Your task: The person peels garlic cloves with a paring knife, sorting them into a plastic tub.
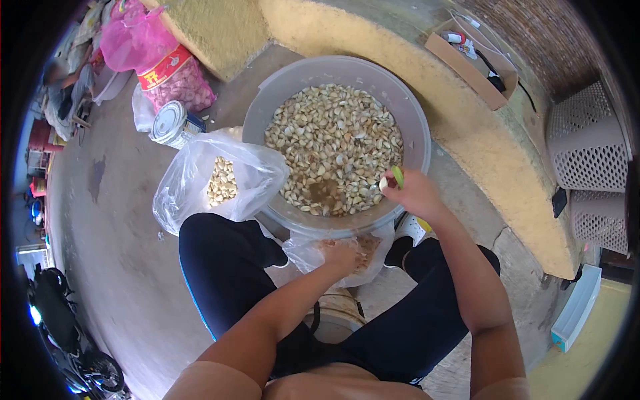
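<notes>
A large grey tub point(253, 113) in front of me holds many garlic cloves point(333, 127) in brownish water. My right hand point(413, 193) is closed at the tub's right front rim, pinching a pale garlic clove point(383, 183). A small green piece, perhaps a knife handle point(398, 175), sticks up from the same hand; no blade shows. Below the tub's near rim, my left hand point(341, 257) is at a clear plastic bag point(303, 253) with brown peels point(365, 250) inside; its fingers are hard to make out. Left of the tub, another clear bag point(177, 183) holds peeled cloves point(221, 183).
A lidded can point(175, 123) and a pink mesh sack of garlic point(177, 83) stand at the upper left. A yellow ledge point(467, 133) curves behind the tub, bearing a cardboard box point(467, 70). Plastic baskets point(590, 140) are at right, a motorcycle point(63, 327) at lower left.
</notes>
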A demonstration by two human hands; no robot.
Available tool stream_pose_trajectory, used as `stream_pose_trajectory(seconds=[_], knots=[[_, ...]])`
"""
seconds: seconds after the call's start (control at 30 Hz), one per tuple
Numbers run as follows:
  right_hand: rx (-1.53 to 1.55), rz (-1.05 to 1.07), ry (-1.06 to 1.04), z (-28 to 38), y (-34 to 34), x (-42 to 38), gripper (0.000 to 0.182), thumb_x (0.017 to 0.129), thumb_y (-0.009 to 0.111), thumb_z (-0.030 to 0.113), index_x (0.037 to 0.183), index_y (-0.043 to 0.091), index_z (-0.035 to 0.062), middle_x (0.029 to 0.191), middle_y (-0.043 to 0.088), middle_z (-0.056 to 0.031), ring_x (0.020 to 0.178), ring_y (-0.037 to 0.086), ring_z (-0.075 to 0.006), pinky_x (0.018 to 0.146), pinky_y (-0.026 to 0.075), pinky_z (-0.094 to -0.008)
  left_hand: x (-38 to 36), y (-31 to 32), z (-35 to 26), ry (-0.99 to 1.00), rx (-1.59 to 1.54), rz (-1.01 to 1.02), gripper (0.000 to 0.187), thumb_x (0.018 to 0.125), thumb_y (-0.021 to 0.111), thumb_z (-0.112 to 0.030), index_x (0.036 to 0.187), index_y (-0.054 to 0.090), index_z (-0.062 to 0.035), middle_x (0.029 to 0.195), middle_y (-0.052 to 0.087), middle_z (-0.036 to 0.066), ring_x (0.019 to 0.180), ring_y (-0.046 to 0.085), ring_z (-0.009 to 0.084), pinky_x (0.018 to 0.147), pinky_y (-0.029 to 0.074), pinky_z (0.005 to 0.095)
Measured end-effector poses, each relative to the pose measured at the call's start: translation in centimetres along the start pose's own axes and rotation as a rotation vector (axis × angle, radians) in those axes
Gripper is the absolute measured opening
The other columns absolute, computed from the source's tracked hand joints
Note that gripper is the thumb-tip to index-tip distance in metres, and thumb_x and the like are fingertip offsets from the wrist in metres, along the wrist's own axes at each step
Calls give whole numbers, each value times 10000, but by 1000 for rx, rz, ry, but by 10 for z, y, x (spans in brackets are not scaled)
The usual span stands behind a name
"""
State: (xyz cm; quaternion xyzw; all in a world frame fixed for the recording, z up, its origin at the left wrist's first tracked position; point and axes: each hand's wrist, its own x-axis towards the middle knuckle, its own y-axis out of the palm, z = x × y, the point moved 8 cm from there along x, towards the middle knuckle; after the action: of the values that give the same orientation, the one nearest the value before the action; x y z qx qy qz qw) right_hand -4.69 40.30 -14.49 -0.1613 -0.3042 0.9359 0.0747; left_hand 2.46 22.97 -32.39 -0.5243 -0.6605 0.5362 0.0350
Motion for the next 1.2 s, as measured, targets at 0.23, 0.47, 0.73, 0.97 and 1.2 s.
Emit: stream_pose_trajectory(seconds=[0.23, 0.47, 0.73, 0.97, 1.2], knots=[[-322, 159, 34, -50, 68, 11, 213, 710, 592, 180, 786, 611, -19, 758, 604, -205, 711, 595, -338, 649, 467, -416, -6, 16, 2, 20, 92, 374, 276, 741, 541, -180, 947, 613, -13, 985, 605, 162, 923, 582, 316, 767, 470, 402], [-312, 265, 37, 5, 155, 56, 245, 671, 614, 187, 761, 620, -41, 803, 602, -237, 792, 597, -357, 703, 477, -421, 8, 38, 11, 27, 5, 430, 303, 803, 480, -138, 1082, 547, -39, 1094, 559, 160, 1008, 539, 314, 840, 432, 393], [209, 98, -81, 138, 153, 90, 231, 671, 605, 206, 754, 619, -9, 686, 591, -226, 664, 596, -352, 627, 470, -414, 48, 127, 31, 248, -112, 159, 439, 844, 461, -180, 1264, 397, -72, 1320, 365, 165, 1210, 350, 300, 1009, 248, 394], [171, 224, 65, 64, 88, 52, 235, 732, 574, 197, 869, 627, 15, 609, 592, -120, 467, 572, -197, 469, 460, -314, 19, 46, 9, 69, -158, 348, 213, 758, 476, -82, 936, 594, -77, 1164, 487, 167, 1018, 509, 324, 882, 375, 404], [-242, 137, 10, 25, -14, 1, 235, 712, 570, 214, 776, 599, -10, 677, 583, -183, 637, 586, -321, 606, 461, -393, 18, -23, -11, 158, -324, -31, 127, 700, 549, -98, 817, 573, -54, 774, 581, 154, 815, 566, 324, 729, 438, 399]])
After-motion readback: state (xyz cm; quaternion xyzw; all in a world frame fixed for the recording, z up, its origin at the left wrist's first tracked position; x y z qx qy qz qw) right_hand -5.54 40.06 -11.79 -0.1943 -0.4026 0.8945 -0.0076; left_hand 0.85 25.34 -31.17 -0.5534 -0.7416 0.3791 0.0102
